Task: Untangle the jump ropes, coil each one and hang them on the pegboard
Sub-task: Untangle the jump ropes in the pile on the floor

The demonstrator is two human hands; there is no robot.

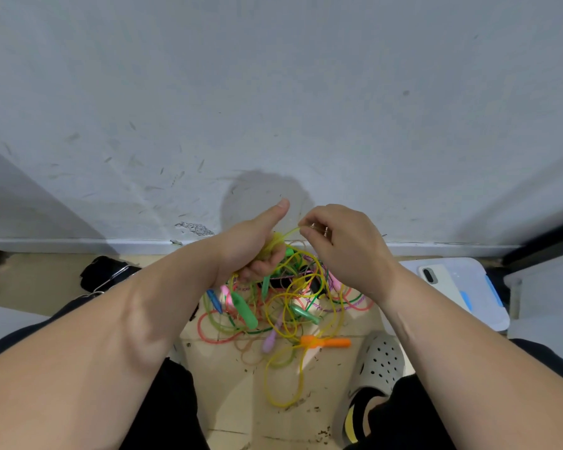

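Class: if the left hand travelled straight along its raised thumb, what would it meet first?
Probably the grey wall; nothing shows between it and the left hand gripping the yellow jump rope, though depth is unclear.

rope tangle (273,306) on floor (30,280), phone (442,284) to its right.

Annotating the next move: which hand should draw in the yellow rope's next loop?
Right. The right hand pinches the yellow rope strand in its fingers, free to pull more from the pile. The left hand is occupied, gripping the gathered bundle.
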